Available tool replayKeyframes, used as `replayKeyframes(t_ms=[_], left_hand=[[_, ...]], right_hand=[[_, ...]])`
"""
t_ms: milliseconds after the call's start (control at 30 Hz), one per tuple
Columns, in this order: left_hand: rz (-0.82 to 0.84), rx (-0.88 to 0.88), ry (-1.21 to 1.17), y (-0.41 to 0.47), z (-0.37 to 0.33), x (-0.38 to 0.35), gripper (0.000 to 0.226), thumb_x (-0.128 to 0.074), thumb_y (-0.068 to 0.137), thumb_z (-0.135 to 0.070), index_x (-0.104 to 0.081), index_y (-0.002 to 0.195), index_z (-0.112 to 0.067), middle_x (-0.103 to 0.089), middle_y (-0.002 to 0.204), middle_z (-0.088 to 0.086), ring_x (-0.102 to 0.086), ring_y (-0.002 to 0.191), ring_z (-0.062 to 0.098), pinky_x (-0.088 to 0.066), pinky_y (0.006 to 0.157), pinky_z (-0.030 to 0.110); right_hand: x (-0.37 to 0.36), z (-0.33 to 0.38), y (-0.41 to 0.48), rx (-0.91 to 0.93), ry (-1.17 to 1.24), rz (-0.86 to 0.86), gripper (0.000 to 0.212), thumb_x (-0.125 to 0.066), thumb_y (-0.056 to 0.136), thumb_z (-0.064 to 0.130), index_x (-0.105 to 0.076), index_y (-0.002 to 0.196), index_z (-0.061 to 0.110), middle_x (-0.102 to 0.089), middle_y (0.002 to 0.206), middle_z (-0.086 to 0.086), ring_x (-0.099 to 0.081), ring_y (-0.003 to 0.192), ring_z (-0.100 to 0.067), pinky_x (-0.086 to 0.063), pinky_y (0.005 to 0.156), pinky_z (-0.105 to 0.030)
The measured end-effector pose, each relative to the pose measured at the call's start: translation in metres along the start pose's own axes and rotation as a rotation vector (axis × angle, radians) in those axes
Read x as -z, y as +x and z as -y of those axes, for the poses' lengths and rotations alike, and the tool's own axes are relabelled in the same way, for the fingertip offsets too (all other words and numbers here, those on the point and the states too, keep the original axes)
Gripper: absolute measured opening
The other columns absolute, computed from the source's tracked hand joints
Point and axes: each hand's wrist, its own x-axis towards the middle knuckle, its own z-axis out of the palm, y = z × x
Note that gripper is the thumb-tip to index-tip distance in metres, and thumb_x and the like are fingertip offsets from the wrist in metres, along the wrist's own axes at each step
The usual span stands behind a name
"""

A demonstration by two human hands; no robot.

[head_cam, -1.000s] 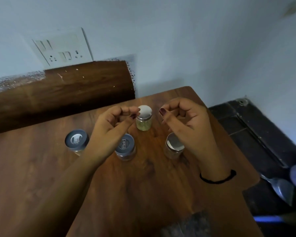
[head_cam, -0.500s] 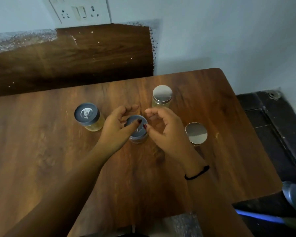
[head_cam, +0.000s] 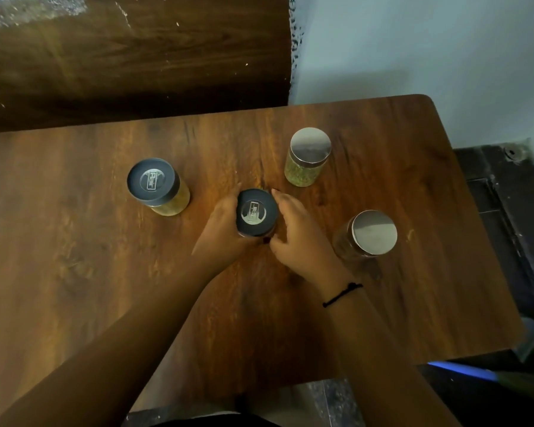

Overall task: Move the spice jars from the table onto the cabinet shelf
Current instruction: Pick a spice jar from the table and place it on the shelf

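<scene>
Several spice jars stand on the wooden table (head_cam: 74,272). A dark-lidded jar (head_cam: 256,212) sits in the middle, and both my hands are wrapped round its sides: my left hand (head_cam: 221,229) from the left, my right hand (head_cam: 299,238) from the right. Another dark-lidded jar (head_cam: 156,186) with yellow contents stands to the left. A silver-lidded jar (head_cam: 307,157) with green contents is at the back right. A second silver-lidded jar (head_cam: 367,235) stands just right of my right hand. The cabinet shelf is out of view.
A dark wooden panel (head_cam: 136,57) runs along the wall behind the table. To the right, past the table edge, lies dark floor (head_cam: 506,211). A blue-handled object (head_cam: 463,369) lies below the table's front right corner.
My hands came down from above the table and closed round the middle dark-lidded jar. The camera tilted further down toward the tabletop.
</scene>
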Motion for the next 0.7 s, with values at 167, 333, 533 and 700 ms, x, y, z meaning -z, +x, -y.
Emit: replayKeyframes(t_ms=[167,333,533,700], left_hand=[[-0.035,0.005,-0.095,0.001,-0.002,0.005,0.088,-0.096,0.056,-0.032,-0.048,0.129,-0.020,-0.059,0.115,-0.015,-0.060,0.102,-0.005,-0.049,0.083,0.010],[-0.030,0.012,-0.305,-0.004,-0.018,0.052,0.087,-0.091,0.064,-0.032,-0.041,0.134,-0.020,-0.058,0.120,-0.017,-0.060,0.108,-0.006,-0.051,0.083,0.010],[-0.012,-0.112,-0.429,-0.022,-0.060,0.114,0.085,-0.084,0.066,-0.040,-0.044,0.139,-0.024,-0.058,0.124,-0.017,-0.061,0.109,-0.005,-0.054,0.083,0.017],[0.060,-0.271,-0.484,-0.034,-0.087,0.152,0.086,-0.069,0.069,-0.041,-0.041,0.147,-0.019,-0.053,0.139,-0.001,-0.058,0.122,0.013,-0.054,0.087,0.025]], right_hand=[[0.003,-0.003,-0.002,-0.041,0.091,0.008,0.072,-0.052,0.090,0.002,-0.025,0.154,0.021,-0.031,0.157,0.000,-0.031,0.145,-0.015,-0.031,0.116,-0.028],[0.018,0.002,-0.006,-0.063,0.408,-0.170,0.062,-0.047,0.090,-0.007,-0.040,0.146,0.019,-0.051,0.143,-0.003,-0.050,0.130,-0.012,-0.045,0.106,-0.027],[0.037,0.040,-0.011,0.015,0.670,-0.239,0.048,-0.065,0.093,0.025,-0.050,0.138,0.022,-0.061,0.130,0.012,-0.058,0.119,0.000,-0.050,0.098,-0.018],[0.042,0.080,-0.024,0.167,0.718,-0.160,0.077,-0.072,0.077,0.051,-0.042,0.143,0.027,-0.055,0.138,0.012,-0.055,0.127,-0.004,-0.051,0.101,-0.028]])
